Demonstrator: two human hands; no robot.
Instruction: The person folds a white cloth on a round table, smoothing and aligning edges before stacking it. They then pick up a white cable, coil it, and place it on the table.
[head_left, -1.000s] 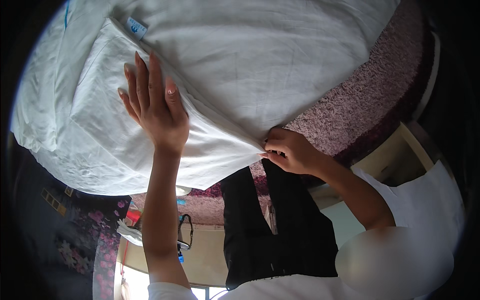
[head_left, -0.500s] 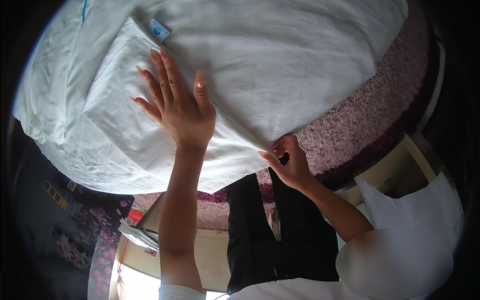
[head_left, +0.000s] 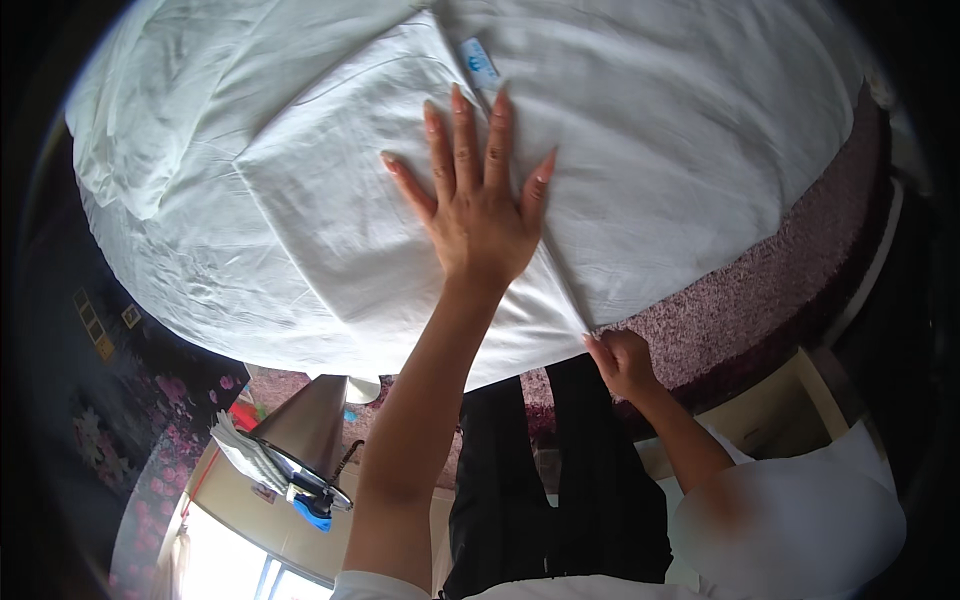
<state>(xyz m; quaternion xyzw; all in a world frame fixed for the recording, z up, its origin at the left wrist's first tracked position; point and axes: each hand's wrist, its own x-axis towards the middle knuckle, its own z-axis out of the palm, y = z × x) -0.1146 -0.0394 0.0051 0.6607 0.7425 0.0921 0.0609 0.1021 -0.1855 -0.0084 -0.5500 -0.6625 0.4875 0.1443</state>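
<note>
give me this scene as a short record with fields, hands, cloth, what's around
left hand: left hand lies flat, fingers spread, palm down on the white sheet
right hand: right hand pinches the sheet's near edge, where a fold line runs up to the left hand
sheet: white, creased, folded over itself, with a small blue tag near the far side
surface: sheet lies on a mauve textured cover
nearby: metal iron at lower left
clothing: dark trousers, white sleeve

We see a maroon textured bedcover [head_left: 760, 300] (pinkish in the light); right of it stands a pale wooden cabinet [head_left: 790, 400], and well left of it a dark floral fabric [head_left: 130, 440].
</note>
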